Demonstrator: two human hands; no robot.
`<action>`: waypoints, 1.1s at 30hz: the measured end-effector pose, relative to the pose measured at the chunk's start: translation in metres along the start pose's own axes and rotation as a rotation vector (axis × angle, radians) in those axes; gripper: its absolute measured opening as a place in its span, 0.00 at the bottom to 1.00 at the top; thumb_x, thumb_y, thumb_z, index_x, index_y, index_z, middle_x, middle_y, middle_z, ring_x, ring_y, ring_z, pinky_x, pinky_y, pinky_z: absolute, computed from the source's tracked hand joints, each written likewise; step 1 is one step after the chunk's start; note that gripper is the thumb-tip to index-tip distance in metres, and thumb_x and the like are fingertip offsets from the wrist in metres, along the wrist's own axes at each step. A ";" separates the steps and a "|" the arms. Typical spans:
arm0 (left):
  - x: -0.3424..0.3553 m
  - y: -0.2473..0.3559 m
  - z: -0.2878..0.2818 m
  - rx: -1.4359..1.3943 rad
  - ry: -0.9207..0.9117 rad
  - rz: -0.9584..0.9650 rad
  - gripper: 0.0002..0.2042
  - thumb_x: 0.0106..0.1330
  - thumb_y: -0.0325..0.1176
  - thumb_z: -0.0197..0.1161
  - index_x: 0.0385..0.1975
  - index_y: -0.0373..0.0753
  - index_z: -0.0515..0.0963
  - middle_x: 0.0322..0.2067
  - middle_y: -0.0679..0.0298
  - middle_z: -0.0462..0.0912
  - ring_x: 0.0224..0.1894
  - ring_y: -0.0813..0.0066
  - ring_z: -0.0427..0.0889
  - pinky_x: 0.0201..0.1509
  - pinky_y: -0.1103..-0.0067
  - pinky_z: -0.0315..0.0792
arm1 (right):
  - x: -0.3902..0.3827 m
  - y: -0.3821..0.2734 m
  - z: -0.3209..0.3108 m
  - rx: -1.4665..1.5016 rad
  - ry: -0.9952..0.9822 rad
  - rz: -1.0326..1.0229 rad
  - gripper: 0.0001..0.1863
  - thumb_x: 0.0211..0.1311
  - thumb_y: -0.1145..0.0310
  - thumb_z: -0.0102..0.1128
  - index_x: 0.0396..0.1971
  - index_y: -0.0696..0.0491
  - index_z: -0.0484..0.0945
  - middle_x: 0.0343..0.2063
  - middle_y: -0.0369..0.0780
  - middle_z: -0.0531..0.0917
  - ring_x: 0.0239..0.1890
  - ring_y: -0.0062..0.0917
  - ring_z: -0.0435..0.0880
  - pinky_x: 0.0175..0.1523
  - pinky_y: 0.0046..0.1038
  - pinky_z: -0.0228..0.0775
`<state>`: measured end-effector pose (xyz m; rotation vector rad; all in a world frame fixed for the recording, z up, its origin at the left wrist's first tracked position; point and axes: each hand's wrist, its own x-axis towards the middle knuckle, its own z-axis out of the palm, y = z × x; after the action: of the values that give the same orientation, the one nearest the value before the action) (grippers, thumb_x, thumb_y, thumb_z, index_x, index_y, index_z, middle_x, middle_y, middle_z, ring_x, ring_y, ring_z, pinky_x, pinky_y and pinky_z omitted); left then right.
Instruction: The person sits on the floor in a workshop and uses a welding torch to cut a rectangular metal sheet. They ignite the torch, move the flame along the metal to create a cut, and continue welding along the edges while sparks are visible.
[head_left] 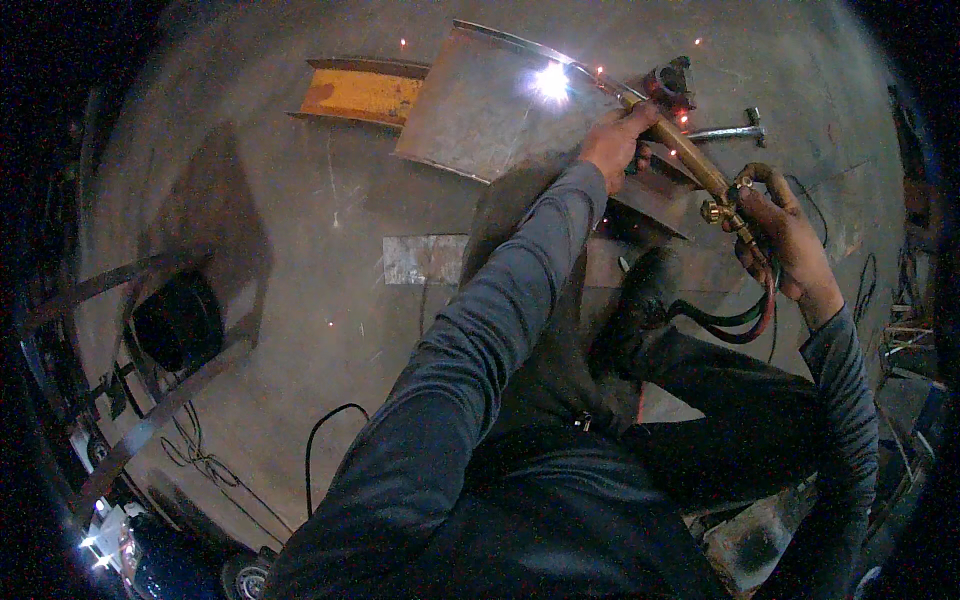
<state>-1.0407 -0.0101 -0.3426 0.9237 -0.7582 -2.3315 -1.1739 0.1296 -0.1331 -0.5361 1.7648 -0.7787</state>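
Observation:
My left hand (614,150) is closed round the forward part of a brass cutting torch (690,160). My right hand (792,235) grips its rear end beside the valves, with red and green hoses (735,322) looping down from there. The torch's nozzle end reaches a curved-edged steel plate (480,105), where a white glare (550,82) and scattered orange sparks show. A dark round metal piece (672,83) and a shiny steel tool (730,132) lie just right of the plate, partly behind the torch. My left hand hides part of the metal below it.
A rusty yellow I-beam (360,94) lies left of the plate on the concrete floor (300,320). A small flat plate (420,260) lies below. A metal frame (60,298), black cylinder (178,320) and cables (205,460) are at left; dark clutter (905,380) lines the right.

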 end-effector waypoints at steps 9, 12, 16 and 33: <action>-0.014 0.009 0.007 0.003 0.044 0.040 0.15 0.70 0.45 0.66 0.42 0.39 0.78 0.35 0.67 0.80 0.25 0.77 0.73 0.25 0.77 0.71 | -0.005 -0.005 0.002 -0.063 -0.011 -0.008 0.14 0.74 0.60 0.56 0.54 0.45 0.69 0.29 0.37 0.82 0.12 0.17 0.74 0.13 0.18 0.61; -0.014 0.009 0.008 0.006 0.029 0.039 0.14 0.69 0.44 0.67 0.42 0.39 0.78 0.35 0.67 0.80 0.25 0.77 0.74 0.25 0.77 0.71 | -0.005 -0.005 0.002 -0.084 0.003 -0.008 0.13 0.75 0.60 0.55 0.53 0.45 0.69 0.29 0.37 0.82 0.12 0.17 0.74 0.13 0.18 0.61; -0.014 0.008 0.010 -0.045 0.051 0.041 0.14 0.69 0.43 0.67 0.41 0.38 0.78 0.34 0.65 0.80 0.25 0.76 0.74 0.24 0.77 0.70 | -0.007 -0.007 0.003 -0.071 0.006 -0.008 0.13 0.74 0.61 0.55 0.53 0.46 0.69 0.29 0.37 0.83 0.12 0.17 0.74 0.13 0.18 0.61; -0.009 0.006 0.007 -0.123 -0.004 0.090 0.16 0.70 0.43 0.66 0.41 0.34 0.79 0.32 0.64 0.79 0.22 0.76 0.72 0.23 0.78 0.68 | -0.004 -0.008 0.001 -0.127 -0.020 -0.018 0.16 0.74 0.60 0.57 0.56 0.46 0.68 0.31 0.36 0.82 0.14 0.17 0.75 0.15 0.19 0.63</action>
<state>-1.0389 -0.0062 -0.3304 0.8157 -0.6370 -2.2739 -1.1721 0.1269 -0.1244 -0.6430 1.8014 -0.6739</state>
